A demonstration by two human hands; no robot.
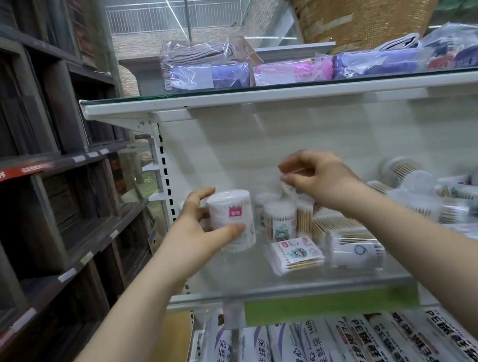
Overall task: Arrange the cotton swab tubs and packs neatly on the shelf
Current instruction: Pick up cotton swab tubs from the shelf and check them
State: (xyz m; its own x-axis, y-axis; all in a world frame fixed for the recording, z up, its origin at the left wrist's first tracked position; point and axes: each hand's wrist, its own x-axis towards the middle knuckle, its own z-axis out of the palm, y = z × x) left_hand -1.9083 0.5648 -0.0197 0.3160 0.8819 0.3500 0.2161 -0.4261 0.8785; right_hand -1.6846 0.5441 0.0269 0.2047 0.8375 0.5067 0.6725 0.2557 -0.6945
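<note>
Head view of a white shelf (239, 277) stocked with cotton swabs. The left hand (200, 226) grips an upright white cylindrical plastic tub of cotton swabs with a pink square label (231, 219), thumb across its front and fingers round its far side, held just above the shelf's left end. At 3 o'clock of this tub, just beside it, stands a smaller clear tub with a cartoon label (280, 220); at 5 o'clock lies a flat clear pack of wooden-stemmed swabs (295, 254), and further along at 3 o'clock of that pack a clear tub lies on its side (356, 250). The right hand (321, 179) hovers at 1 o'clock of the held tub, its fingers curled and drawn together over a small pale item (motion blur hides what it is, and whether it is gripped cannot be told). A loose heap of further tubs and packs (431, 195) fills the shelf toward 3 o'clock of the frame. Bagged folded cloths (204, 70) sit on the shelf above at 12 o'clock; white printed rolls (356, 342) fill the tier below at 6 o'clock, beneath a green label strip (325, 304); dark wooden shelving (47, 166) stands at 9 o'clock.
</note>
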